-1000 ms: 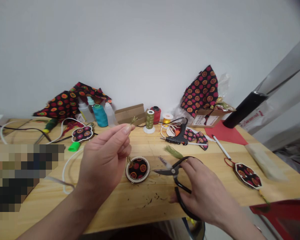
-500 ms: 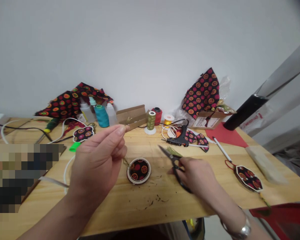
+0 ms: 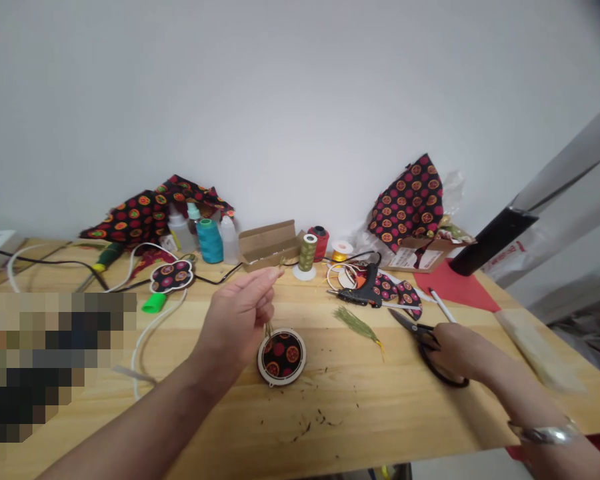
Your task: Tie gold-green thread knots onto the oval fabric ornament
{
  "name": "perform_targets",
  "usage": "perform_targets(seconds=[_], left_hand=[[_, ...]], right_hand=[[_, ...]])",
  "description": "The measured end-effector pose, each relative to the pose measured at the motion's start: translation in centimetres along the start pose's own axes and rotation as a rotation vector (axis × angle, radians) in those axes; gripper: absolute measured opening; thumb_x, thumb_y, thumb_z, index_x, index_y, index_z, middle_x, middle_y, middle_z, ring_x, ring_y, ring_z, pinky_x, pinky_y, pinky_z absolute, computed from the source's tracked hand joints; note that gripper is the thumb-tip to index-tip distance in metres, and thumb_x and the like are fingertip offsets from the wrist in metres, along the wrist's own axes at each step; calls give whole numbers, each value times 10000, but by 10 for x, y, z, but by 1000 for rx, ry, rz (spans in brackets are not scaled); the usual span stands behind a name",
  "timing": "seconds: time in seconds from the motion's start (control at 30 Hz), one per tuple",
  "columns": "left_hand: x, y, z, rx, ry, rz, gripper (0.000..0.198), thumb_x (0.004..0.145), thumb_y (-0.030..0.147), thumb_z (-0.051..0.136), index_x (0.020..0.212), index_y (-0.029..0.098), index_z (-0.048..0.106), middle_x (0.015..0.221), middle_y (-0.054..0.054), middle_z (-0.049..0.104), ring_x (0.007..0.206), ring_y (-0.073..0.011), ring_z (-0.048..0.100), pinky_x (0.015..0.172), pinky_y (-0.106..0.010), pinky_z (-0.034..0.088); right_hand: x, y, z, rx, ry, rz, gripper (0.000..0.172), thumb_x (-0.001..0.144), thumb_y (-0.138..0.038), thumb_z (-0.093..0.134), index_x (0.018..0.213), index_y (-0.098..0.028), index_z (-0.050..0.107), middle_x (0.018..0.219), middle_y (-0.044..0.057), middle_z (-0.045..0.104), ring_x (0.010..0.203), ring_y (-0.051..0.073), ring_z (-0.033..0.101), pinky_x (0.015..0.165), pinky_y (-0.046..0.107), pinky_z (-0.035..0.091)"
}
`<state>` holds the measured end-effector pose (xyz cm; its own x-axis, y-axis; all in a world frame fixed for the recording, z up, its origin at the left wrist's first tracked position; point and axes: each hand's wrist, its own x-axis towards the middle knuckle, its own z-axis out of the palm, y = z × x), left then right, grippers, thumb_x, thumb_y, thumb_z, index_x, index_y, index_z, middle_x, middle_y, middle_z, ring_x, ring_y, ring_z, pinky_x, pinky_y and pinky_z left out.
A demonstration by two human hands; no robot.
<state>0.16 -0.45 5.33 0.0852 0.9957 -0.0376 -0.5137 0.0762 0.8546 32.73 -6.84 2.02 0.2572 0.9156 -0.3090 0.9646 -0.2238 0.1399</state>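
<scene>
My left hand point(image 3: 233, 317) is closed in a pinch on thin green thread point(image 3: 269, 328), a bit of which pokes out at the fingertips. The thread leads down behind the hand to a round disc point(image 3: 282, 357) with patterned dark fabric inside a pale rim, lying on the table. My right hand point(image 3: 457, 350) grips black scissors point(image 3: 420, 330) low over the table at the right, blades pointing up and left. Whether the scissors touch the wood I cannot tell. Between the hands lies a green tassel point(image 3: 356, 323) with a yellow loop.
Behind the tassel lies a black glue gun point(image 3: 363, 290). Thread spools, including a green one point(image 3: 307, 255), stand by an open cardboard box point(image 3: 270, 243). A flower-shaped fabric piece point(image 3: 171, 276) and white cable lie left. A black roll point(image 3: 495, 240) leans at right.
My right hand has moved right with the scissors, away from the tassel, which now shows fully. My left hand is farther from the camera, still pinching. The view has shifted slightly.
</scene>
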Motion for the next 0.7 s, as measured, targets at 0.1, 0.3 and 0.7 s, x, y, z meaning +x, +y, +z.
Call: perform_targets(seconds=[0.1,0.3,0.7], left_hand=[[5,-4,0,1,-10,-39,186,678,227,685,601,127,548,471,104,275,392,-21,188,357,-141,156],[14,-14,-7,-13,6,-98,218,661,267,694,609,139,526,459,116,262,377,-21,161,356,-152,134],[16,-24,-21,27,55,-48,165,712,259,657,637,146,564,461,99,300,401,-37,216,384,-165,190]], right_hand=[[1,-20,-24,-98,129,3,137,677,-128,525,721,-109,654,764,186,673,708,280,644,534,295,385],[1,-121,-58,602,432,-533,261,848,-259,432,682,-170,613,636,26,623,598,144,552,574,245,399],[10,-209,-17,1360,216,-595,113,726,-254,609,692,-149,629,637,-5,580,583,105,481,568,228,402]])
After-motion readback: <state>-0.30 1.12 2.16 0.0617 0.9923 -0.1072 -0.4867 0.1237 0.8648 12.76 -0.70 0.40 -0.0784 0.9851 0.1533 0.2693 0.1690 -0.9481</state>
